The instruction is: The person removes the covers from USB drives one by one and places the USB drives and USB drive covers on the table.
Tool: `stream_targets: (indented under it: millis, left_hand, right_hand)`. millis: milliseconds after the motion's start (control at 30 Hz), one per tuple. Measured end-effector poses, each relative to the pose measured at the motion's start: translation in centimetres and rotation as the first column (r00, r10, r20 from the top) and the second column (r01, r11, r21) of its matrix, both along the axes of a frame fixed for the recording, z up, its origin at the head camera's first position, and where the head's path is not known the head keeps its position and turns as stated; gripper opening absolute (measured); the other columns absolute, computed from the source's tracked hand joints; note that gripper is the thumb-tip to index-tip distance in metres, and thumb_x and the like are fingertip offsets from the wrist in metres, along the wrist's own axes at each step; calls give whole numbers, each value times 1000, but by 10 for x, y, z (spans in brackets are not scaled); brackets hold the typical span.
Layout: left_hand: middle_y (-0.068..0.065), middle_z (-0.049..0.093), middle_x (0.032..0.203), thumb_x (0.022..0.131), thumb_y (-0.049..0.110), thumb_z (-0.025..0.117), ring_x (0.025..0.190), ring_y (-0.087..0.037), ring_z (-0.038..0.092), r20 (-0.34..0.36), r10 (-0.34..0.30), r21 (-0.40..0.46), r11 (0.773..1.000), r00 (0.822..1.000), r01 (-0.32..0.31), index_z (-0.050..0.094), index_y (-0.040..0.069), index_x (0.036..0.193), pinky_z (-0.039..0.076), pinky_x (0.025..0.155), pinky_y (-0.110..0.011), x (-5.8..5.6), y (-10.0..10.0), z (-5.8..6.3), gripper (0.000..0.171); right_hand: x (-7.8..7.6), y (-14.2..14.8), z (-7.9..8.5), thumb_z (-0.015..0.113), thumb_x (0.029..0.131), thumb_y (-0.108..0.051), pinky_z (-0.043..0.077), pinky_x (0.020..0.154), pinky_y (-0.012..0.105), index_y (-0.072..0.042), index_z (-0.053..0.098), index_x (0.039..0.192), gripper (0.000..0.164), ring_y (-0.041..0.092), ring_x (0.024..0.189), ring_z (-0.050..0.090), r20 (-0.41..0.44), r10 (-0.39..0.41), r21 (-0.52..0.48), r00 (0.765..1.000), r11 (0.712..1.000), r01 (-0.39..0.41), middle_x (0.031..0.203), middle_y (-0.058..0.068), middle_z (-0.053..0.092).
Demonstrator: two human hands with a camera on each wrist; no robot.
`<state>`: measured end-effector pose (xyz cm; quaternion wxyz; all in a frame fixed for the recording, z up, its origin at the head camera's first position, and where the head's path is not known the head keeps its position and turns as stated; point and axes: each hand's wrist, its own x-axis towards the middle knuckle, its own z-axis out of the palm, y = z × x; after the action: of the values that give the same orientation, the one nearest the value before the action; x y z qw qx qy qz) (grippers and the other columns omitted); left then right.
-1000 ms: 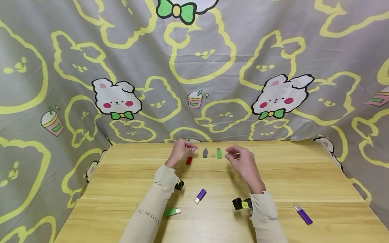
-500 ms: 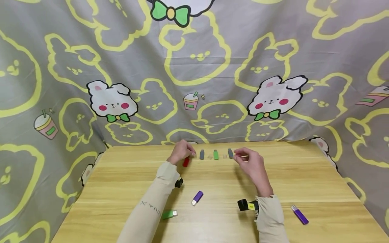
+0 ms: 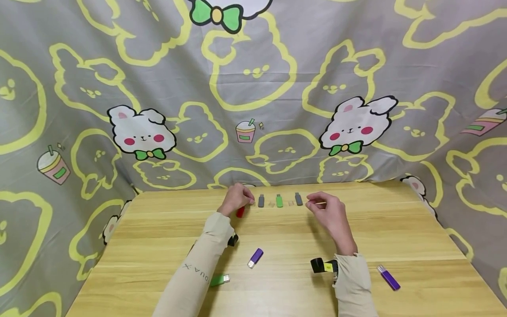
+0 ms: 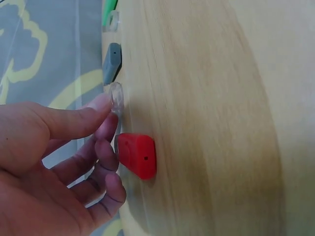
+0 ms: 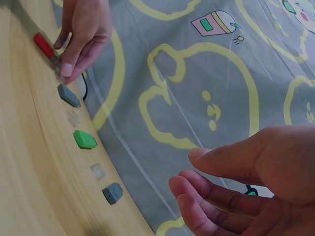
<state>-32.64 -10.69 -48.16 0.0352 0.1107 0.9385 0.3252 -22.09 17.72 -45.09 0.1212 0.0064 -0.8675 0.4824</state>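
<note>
My left hand (image 3: 237, 198) pinches a small clear cap (image 4: 116, 97) between thumb and fingertips, at the table's far edge. Beside that hand lies a red USB stick (image 4: 138, 155), partly covered by it in the head view. To the right of the cap, a row continues with a grey USB stick (image 3: 261, 200), a clear cap (image 5: 73, 118), a green USB stick (image 3: 279, 200), another clear cap (image 5: 97, 171) and a second grey USB stick (image 3: 299, 199). My right hand (image 3: 328, 211) hovers just right of that last stick, thumb and fingers apart, holding nothing.
Nearer on the wooden table (image 3: 285, 290) lie a purple USB stick (image 3: 255, 258), another purple one (image 3: 389, 278) at the right, and a green one (image 3: 219, 280) partly behind the left sleeve. A patterned curtain (image 3: 253, 97) hangs along the back edge.
The second grey USB stick, not visible a second ago, now lies in the row, and my right hand has moved right, away from it. My left hand stays by the red stick.
</note>
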Motion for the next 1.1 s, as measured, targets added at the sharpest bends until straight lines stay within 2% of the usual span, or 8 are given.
stream_targets:
  millis: [133, 267, 400, 633, 767, 900, 1000, 1100]
  left_hand:
    - [-5, 77, 85, 89, 8, 80, 79, -22, 69, -10, 9, 56, 998, 1000, -8, 81, 3, 88, 58, 75, -34, 3, -3, 0, 5]
    - [-10, 77, 96, 94, 6, 73, 79, -27, 71, -6, 27, 146, 989, 1000, -26, 79, -1, 99, 58, 72, -34, 12, -9, 8, 10]
    - [-11, 75, 105, 98, 6, 69, 87, -27, 70, -35, 49, 243, 969, 998, -38, 77, -2, 107, 59, 77, -37, 27, -17, 16, 15]
    - [-14, 74, 109, 99, 6, 69, 96, -30, 69, -127, 113, 351, 934, 985, -62, 76, -1, 113, 59, 84, -43, 59, -32, 25, 17]
    - [-14, 74, 112, 98, 8, 70, 97, -29, 70, -124, 198, 427, 895, 972, -128, 77, 1, 113, 60, 86, -41, 71, -41, 26, 18]
    - [-15, 74, 113, 99, 8, 69, 96, -30, 71, -84, 253, 506, 844, 964, -177, 76, 0, 115, 59, 83, -32, 79, -49, 24, 19]
    - [-19, 73, 112, 100, 8, 68, 95, -34, 71, -84, 260, 543, 821, 962, -174, 74, -3, 116, 57, 81, -24, 82, -54, 23, 20]
    - [-21, 73, 109, 101, 8, 67, 93, -37, 70, -110, 269, 568, 807, 957, -162, 74, -4, 117, 57, 78, -23, 83, -59, 23, 21]
  right_hand:
    - [1, 0, 1, 74, 92, -2, 55, 77, 21, 0, 76, 106, 13, 31, 91, 73, -5, 3, 4, 1000, 1000, -3, 99, 15, 75]
    - [2, -2, 2, 74, 93, -2, 55, 78, 23, 1, 75, 106, 13, 31, 91, 72, -7, 10, 8, 1000, 1000, -10, 99, 16, 75]
    - [3, -4, 2, 73, 93, -2, 58, 80, 30, 1, 75, 107, 14, 32, 92, 72, -10, 24, 10, 1000, 1000, -24, 100, 16, 75]
    - [4, -11, 2, 73, 94, -3, 60, 81, 44, 1, 75, 108, 14, 34, 93, 72, -17, 64, 29, 998, 998, -63, 101, 16, 74]
    - [4, -19, 1, 73, 94, -4, 61, 80, 45, 1, 74, 109, 16, 35, 94, 72, -10, 96, 50, 995, 994, -95, 102, 16, 74]
    - [3, -30, 0, 74, 94, -4, 61, 79, 45, 2, 74, 110, 18, 35, 93, 72, -7, 119, 65, 993, 991, -119, 101, 15, 74]
    - [3, -39, 0, 75, 93, -4, 61, 78, 44, 2, 74, 109, 17, 34, 92, 71, -12, 136, 77, 991, 988, -135, 97, 13, 73]
    - [4, -47, 0, 75, 92, -3, 60, 79, 44, 1, 74, 108, 16, 33, 90, 71, -16, 150, 92, 989, 985, -148, 95, 12, 73]
